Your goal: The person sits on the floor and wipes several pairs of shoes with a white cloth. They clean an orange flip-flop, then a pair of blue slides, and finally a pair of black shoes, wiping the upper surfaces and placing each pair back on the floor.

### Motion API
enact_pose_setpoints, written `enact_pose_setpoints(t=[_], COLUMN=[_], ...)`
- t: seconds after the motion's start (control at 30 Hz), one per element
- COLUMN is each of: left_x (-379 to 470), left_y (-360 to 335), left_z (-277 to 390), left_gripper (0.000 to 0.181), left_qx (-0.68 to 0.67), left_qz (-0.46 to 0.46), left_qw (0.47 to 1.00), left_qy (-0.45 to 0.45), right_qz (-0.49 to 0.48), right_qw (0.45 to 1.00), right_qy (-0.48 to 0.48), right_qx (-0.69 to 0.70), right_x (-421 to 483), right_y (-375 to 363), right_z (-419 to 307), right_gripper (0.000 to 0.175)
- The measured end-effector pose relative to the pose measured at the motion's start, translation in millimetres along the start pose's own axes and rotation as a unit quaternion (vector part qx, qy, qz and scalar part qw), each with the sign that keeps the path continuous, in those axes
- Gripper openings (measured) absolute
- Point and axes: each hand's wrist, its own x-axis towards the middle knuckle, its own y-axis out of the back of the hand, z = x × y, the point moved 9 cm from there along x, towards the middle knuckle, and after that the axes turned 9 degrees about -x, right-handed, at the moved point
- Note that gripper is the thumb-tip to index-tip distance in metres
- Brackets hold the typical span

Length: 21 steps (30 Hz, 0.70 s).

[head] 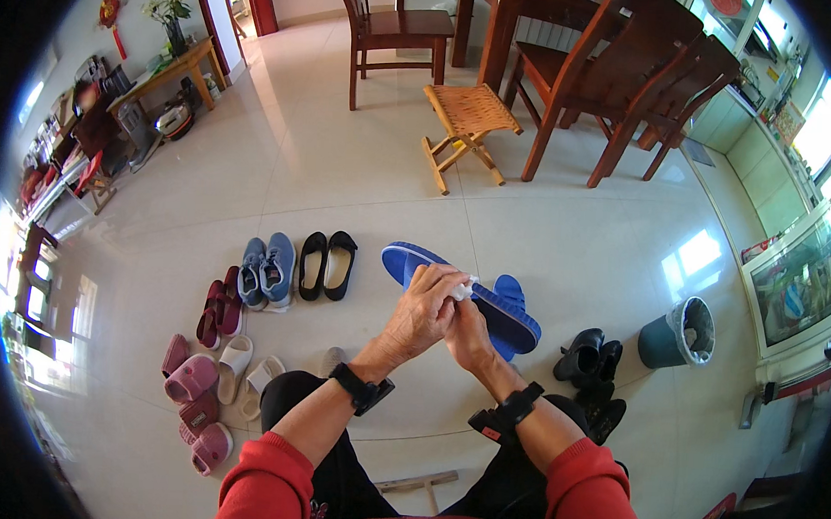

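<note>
A blue slipper point(503, 315) is held up in front of me, tilted, its long side across the view. My left hand point(422, 308) and my right hand point(469, 331) meet at its middle edge. Between their fingertips a crumpled white tissue or cloth point(463, 288) touches the slipper's edge; which hand grips it more is hard to tell. My right hand has its fingers closed at the slipper's rim. A second blue slipper point(509, 290) lies on the floor behind, partly hidden by the held one. Both wrists wear black straps.
Left on the tiled floor stand blue sneakers point(276, 271), black flats point(339, 264), dark red shoes point(229, 300), white slippers point(235, 366) and pink slippers point(191, 378). Black shoes point(581, 357) and a lined bin point(662, 340) stand right. A woven folding stool point(474, 109) and wooden chairs point(405, 24) are ahead.
</note>
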Motion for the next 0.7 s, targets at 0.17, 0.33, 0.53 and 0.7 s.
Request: enact_pose_setpoints(t=[0.17,0.33,0.53,0.7], left_x=[-7.2,-15.2,-7.7,-7.7], left_y=[5.4,11.1,7.0,4.8], left_z=[-10.3,-18.5,-23.4,-21.8], left_gripper=[0.038,0.033,0.035,0.033], left_qx=[-0.015,0.009,-0.059,-0.058], left_qz=[-0.022,-0.023,-0.001,-0.041], left_qw=[1.000,0.999,0.997,0.996], left_qy=[0.013,0.048,0.051,0.045], right_qz=[-0.053,0.086,-0.048,0.021], right_qw=[0.974,0.939,0.991,0.986], right_qy=[-0.032,-0.124,-0.116,-0.089], right_qx=[0.217,0.310,0.039,0.137], right_x=[5.8,7.2,-1.4,-8.9], right_y=[-13.2,-4.6,-11.5,-12.8], right_z=[-6.3,-6.9,-0.1,14.7], right_gripper=[0.036,0.049,0.032,0.027])
